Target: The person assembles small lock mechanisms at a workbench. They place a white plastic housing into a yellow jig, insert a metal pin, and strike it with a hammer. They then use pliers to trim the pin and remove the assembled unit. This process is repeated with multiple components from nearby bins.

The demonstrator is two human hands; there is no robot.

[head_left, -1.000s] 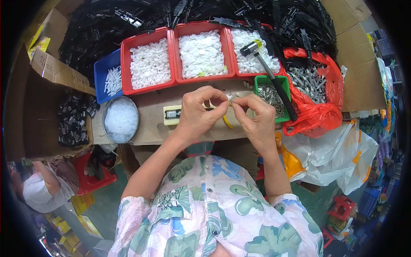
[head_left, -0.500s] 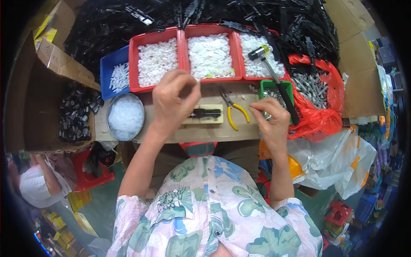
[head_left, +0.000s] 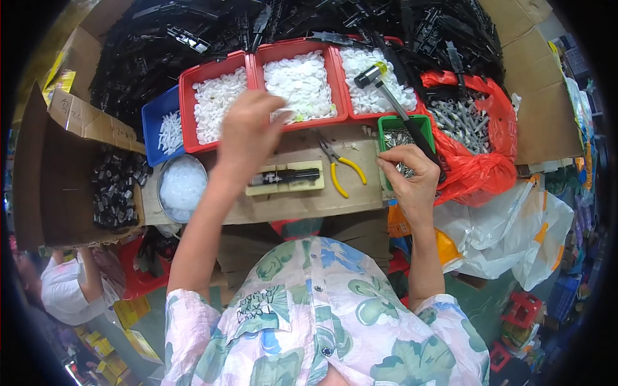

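over middle red plastic tray of white round plastic caps, left hand held raised, fingers loosely curled, reaching toward caps; grasp hidden, contents cannot be told. right hand pinched at edge of small green bin of grey metal pieces, something small seemingly gripped, not clearly seen. black slim part on pale yellow jig block left lying on brown cardboard bench top, between hands. yellow-handled pliers just beside jig. step judged: parts being fetched. next move calls for precise pinch of single cap.
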